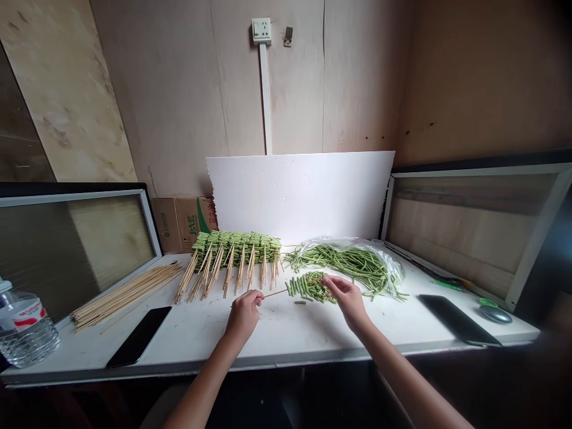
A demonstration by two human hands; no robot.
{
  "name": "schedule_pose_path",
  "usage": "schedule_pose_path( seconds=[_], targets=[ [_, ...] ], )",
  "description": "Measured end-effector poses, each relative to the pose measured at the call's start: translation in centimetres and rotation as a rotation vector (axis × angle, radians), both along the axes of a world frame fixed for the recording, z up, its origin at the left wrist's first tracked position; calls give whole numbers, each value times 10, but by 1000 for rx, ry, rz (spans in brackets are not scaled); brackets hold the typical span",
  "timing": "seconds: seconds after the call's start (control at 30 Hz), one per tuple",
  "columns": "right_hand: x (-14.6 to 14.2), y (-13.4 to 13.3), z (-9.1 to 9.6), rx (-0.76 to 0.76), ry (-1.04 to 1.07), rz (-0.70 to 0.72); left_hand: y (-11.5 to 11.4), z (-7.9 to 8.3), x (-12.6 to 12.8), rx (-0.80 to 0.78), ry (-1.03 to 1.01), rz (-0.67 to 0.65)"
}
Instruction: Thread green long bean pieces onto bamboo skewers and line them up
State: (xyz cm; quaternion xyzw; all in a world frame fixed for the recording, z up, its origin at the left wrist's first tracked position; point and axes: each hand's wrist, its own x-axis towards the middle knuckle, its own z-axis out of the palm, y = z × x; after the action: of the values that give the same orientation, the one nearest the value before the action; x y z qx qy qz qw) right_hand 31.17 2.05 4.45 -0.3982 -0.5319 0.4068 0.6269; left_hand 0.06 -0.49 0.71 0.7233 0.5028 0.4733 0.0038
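My left hand point(245, 308) is closed round the blunt end of a bamboo skewer point(274, 293), which points to the right. Several short green bean pieces point(297, 286) sit side by side along the skewer's far part. My right hand point(347, 297) pinches with thumb and fingers at the right, by the skewer's tip; what lies between the fingertips is too small to make out. Beneath and behind it is a pile of cut green beans point(315, 290), partly hidden by the skewer. One loose piece point(300, 302) lies on the white table in front.
Stacked bean skewers point(236, 247) stand at the back left, sticks toward me. Bare skewers point(125, 295) lie further left, near a phone point(139, 336) and a water bottle point(27, 328). Long beans point(344, 262) fill a plastic bag behind. A dark tablet-like slab point(458, 320) and a mouse point(495, 314) lie right.
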Motion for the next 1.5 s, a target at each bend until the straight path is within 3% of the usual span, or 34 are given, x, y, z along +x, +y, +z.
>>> schedule_pose_path(
  seconds=[0.5,0.83,1.13,1.5],
  targets=[
    [-2,1,-8,71,-108,-32,-2,1,-1,-63,64,-25],
    [-8,-2,-12,34,-34,2,-3,-4,-1,44,39,2],
    [-7,-3,-10,59,-75,31,0,-2,-4,-58,49,-74],
    [-12,-9,-6,41,-40,14,2,-18,-4,-14,-9,-33]
  ],
)
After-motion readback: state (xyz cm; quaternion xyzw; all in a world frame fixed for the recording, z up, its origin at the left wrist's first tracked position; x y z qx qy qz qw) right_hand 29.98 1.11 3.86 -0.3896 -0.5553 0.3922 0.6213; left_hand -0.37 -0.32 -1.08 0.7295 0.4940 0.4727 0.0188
